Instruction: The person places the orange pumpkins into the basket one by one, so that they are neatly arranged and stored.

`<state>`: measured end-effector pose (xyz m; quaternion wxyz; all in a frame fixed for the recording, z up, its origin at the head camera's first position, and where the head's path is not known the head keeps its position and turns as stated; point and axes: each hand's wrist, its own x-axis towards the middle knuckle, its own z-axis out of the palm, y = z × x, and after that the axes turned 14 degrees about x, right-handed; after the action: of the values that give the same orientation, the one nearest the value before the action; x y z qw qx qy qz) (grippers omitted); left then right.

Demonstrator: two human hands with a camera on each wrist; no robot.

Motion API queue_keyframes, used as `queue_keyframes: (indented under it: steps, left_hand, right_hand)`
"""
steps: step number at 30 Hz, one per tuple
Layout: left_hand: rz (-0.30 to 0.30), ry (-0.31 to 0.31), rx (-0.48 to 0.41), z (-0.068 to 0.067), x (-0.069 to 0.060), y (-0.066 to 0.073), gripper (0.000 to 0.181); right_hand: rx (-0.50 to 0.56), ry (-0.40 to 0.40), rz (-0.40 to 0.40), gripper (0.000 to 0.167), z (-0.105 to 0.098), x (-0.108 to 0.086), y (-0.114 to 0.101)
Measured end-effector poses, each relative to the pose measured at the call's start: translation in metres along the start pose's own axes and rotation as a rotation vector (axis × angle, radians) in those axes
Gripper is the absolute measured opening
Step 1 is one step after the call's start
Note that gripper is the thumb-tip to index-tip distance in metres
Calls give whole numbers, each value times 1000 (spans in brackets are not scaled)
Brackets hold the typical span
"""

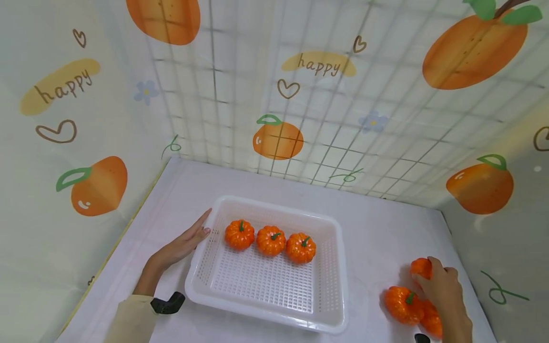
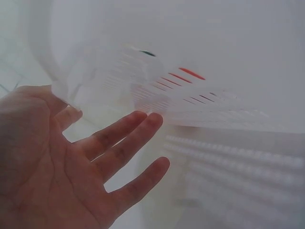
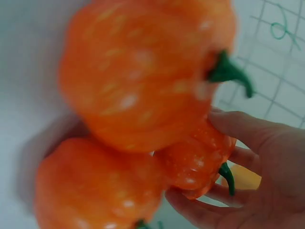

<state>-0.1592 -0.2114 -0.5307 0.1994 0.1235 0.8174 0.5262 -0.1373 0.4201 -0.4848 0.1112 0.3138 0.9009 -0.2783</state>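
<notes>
A white plastic basket with perforated walls sits mid-table. Three small orange pumpkins with green stems stand in a row inside it: a left one, a middle one and a right one. My left hand touches the basket's left side with fingers extended; in the left wrist view the palm is beside the slotted wall. At the right, my right hand grips a pumpkin between thumb and fingers. Two other pumpkins, one and another partly hidden, lie close to it.
The white table is enclosed by pale curtains printed with oranges, hearts and "happy". A wire grid shows at the back. The table's right edge runs close by my right hand.
</notes>
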Motion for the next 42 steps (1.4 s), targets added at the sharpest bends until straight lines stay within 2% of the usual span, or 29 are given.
queue_keyframes:
  steps: [8, 13, 24, 27, 31, 42]
  left_hand:
    - [2, -4, -8, 1, 0, 2, 64]
    - [-7, -5, -16, 0, 0, 3, 63]
    - [-6, -6, -18, 1, -1, 2, 64]
    - [5, -4, -10, 1, 0, 2, 64]
    - [9, -2, -7, 0, 0, 2, 63]
    - [-12, -2, -2, 1, -1, 3, 63]
  right_hand:
    - [-7, 32, -203, 80, -5, -18, -34]
    - [14, 31, -295, 80, -6, -31, -56]
    - [63, 36, -537, 77, 3, -55, -91]
    - [63, 37, -578, 76, 6, -61, -101]
    - [55, 28, -594, 75, 12, -68, -114]
    - [10, 4, -704, 68, 26, -87, -145]
